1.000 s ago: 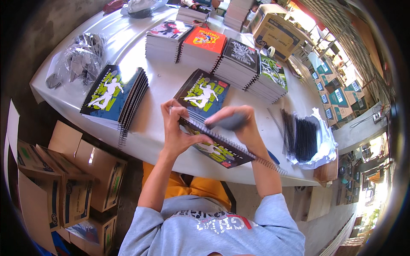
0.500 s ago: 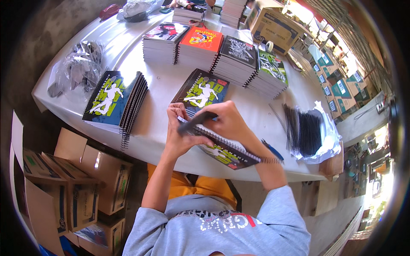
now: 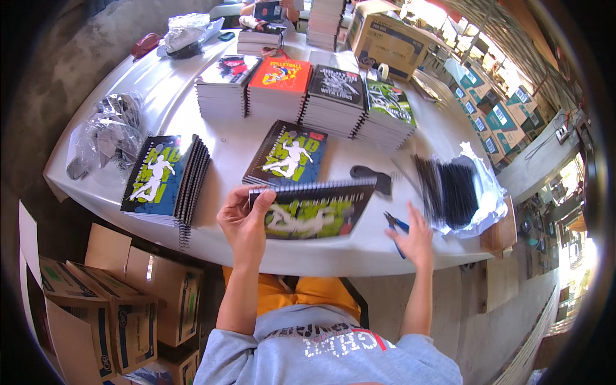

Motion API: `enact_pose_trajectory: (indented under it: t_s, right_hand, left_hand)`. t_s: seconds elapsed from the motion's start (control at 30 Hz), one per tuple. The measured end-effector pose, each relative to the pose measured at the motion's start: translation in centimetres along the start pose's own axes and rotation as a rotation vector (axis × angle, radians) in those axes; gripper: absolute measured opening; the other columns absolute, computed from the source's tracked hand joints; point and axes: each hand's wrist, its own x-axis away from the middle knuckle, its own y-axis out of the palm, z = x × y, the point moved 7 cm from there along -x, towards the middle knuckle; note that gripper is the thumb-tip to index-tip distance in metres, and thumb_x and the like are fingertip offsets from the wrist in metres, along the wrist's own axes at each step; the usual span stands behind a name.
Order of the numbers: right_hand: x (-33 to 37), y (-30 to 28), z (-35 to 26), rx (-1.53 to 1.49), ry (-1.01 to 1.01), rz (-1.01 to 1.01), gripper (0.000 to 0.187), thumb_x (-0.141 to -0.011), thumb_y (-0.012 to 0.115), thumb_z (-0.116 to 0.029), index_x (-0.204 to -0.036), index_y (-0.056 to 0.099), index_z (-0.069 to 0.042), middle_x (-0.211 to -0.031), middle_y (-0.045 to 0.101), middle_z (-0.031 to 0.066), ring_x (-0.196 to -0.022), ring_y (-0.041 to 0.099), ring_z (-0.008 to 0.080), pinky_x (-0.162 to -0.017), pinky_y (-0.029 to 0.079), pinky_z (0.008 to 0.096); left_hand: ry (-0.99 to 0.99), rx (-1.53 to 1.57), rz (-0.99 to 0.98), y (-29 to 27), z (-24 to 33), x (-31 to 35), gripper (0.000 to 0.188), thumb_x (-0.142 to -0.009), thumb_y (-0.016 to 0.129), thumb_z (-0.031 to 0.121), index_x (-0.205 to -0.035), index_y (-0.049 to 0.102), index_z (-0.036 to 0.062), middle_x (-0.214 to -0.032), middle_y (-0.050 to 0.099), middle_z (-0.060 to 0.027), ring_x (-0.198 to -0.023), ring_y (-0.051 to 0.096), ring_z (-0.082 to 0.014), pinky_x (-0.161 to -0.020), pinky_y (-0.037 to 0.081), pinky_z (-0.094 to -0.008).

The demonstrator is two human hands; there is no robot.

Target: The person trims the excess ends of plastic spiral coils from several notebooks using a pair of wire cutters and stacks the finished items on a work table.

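Note:
My left hand (image 3: 247,215) grips a spiral notebook (image 3: 314,215) by its left end, thumb on the front. The notebook is held up over the table's near edge, its dark blue and green cover slightly blurred and its coil along the top. My right hand (image 3: 416,239) is open, fingers stretched, beside blue-handled cutting pliers (image 3: 398,230) lying on the table; I cannot tell whether it touches them. A dark, curved object (image 3: 374,178) rests on the table behind the held notebook. Another notebook of the same design (image 3: 292,154) lies flat just beyond.
A stack of matching notebooks (image 3: 154,173) stands at left, beside clear plastic wrapping (image 3: 112,131). Black spiral coils (image 3: 452,189) lie on white paper at right. Taller notebook stacks (image 3: 279,86) and a carton (image 3: 390,48) are farther back. Cardboard boxes (image 3: 138,327) stand at lower left. Another person's hand (image 3: 290,9) shows at the far end.
My right hand has left the notebook's coil and moved right toward the pliers. The dark object it held now lies on the table. My left hand has tilted the notebook nearly level.

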Motion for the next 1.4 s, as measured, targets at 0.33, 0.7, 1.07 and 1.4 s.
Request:
enact_pose_trajectory:
  t_s: [0.33,0.7,1.07,1.4]
  right_hand:
    - [5.8,-2.8,-7.9,-0.827,-0.135,0.290,0.041,-0.092,0.050,-0.023,-0.130,0.047,-0.011,-0.109,0.048,0.0138,-0.101,0.046,0.0324,-0.091,0.035,0.0405]
    - [7.4,-9.3,-18.4,-0.417,-0.548,0.387,0.039,-0.082,0.064,-0.027,-0.120,0.059,-0.024,-0.111,0.050,0.0090,-0.101,0.048,0.0256,-0.091,0.030,0.0412]
    - [7.2,-2.0,-17.9,-1.600,-0.238,-0.480,0.042,-0.095,0.048,-0.030,-0.131,0.043,-0.008,-0.102,0.056,0.0096,-0.093,0.055,0.0180,-0.083,0.042,0.0265]
    - [3.0,1.4,-4.5,0.109,0.109,0.076,0.046,-0.091,0.051,-0.036,-0.132,0.044,-0.017,-0.127,0.043,0.0144,-0.123,0.037,0.0328,-0.105,0.021,0.0492]
  left_hand:
    - [0.432,-0.390,-0.095,3.4,-0.5,3.2,0.029,-0.065,0.077,-0.003,-0.093,0.070,0.0014,-0.080,0.066,-0.0079,-0.068,0.058,-0.0157,-0.063,0.045,-0.0256]
    - [0.612,-0.485,-0.170,5.0,1.3,4.1,0.038,-0.064,0.067,-0.014,-0.098,0.069,0.0019,-0.082,0.065,-0.0080,-0.076,0.059,-0.0175,-0.067,0.047,-0.0260]
    - [0.756,-0.518,-0.105,4.9,1.3,4.7,0.040,-0.063,0.073,-0.009,-0.100,0.069,0.0046,-0.080,0.066,-0.0056,-0.068,0.055,-0.0145,-0.060,0.046,-0.0243]
    - [0.139,0.126,0.085,-0.8,-0.4,0.8,0.048,-0.085,0.063,0.004,-0.130,0.047,0.0045,-0.091,0.062,-0.0054,-0.081,0.057,-0.0064,-0.071,0.046,-0.0197]
